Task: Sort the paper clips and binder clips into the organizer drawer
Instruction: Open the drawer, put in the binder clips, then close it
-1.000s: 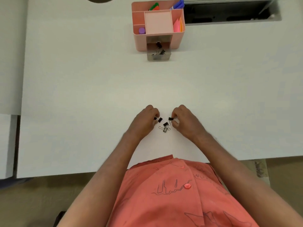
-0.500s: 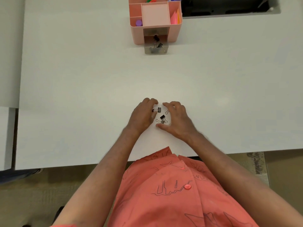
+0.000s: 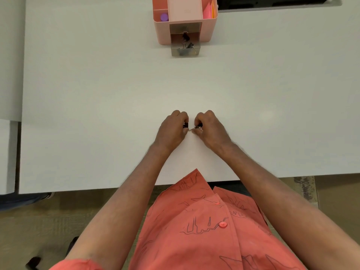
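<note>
Binder clips: two small black ones visible near the front middle of the white desk, each in a hand. Left binder clip pinched in the left hand, grip closed on it, only its black edge showing past the curled fingers. Right binder clip pinched in the right hand, grip closed on it; thin wire handles stick out toward the gap between the hands. Whether anything else is caught in either grip: cannot tell, too small. Knuckles of both hands up, hands just beside each other, not touching. Both at or just above the desk surface.

Organizer drawer: clear, pulled out from the front of the pink organizer, well apart from the hands at the far side of the desk. Several black clips lie inside in a loose heap; count unclear.

Organizer top: purple round object in the left compartment, pink and orange sheets in the right one.

Person wears a coral shirt with dark line drawings, forearms bare.
</note>
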